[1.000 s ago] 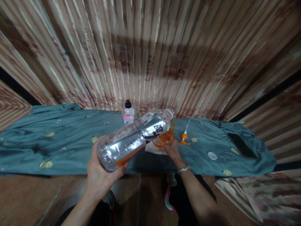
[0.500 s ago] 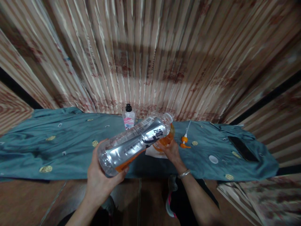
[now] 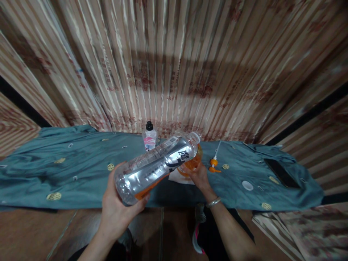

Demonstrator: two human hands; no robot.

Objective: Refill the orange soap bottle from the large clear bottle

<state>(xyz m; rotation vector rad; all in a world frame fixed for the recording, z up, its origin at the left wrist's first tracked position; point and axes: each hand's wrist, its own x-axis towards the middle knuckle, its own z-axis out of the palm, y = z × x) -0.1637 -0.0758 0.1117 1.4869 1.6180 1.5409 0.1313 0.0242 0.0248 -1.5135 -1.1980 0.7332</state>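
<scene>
My left hand (image 3: 115, 206) grips the base of a large clear plastic bottle (image 3: 156, 165) with a silver label. The bottle is tilted nearly flat, its open neck (image 3: 194, 138) over an orange bottle (image 3: 193, 162). My right hand (image 3: 199, 175), with a bracelet on the wrist, is closed around the lower part of that orange bottle, which stands on the teal cloth (image 3: 81, 170). An orange pump top with a white tube (image 3: 214, 163) lies on the cloth just right of the orange bottle.
A small clear bottle with a black cap and pink label (image 3: 149, 137) stands behind. A white cap (image 3: 247, 185) and a black phone (image 3: 281, 173) lie to the right. A striped curtain (image 3: 174, 65) hangs behind the cloth-covered surface.
The view has drifted slightly; both hands and the tilted bottle hold nearly the same pose over the orange bottle.
</scene>
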